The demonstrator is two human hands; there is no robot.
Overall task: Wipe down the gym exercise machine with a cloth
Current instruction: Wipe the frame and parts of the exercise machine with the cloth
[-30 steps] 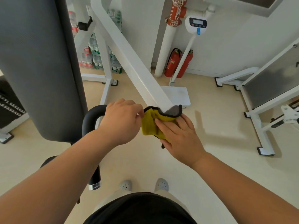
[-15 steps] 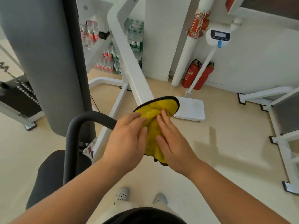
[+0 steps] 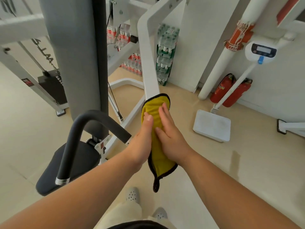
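**A:** where's the cloth at?

**B:** draped over the near end of the white bar. The left hand and right hand press it from either side, fingers straight, nothing clenched.

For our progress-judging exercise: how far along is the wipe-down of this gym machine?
Done: no finished area can be told. In hand: left hand and right hand press the yellow cloth around the white bar, low down. Left: the bar above it, grey pad, black handle and seat, all untouched.
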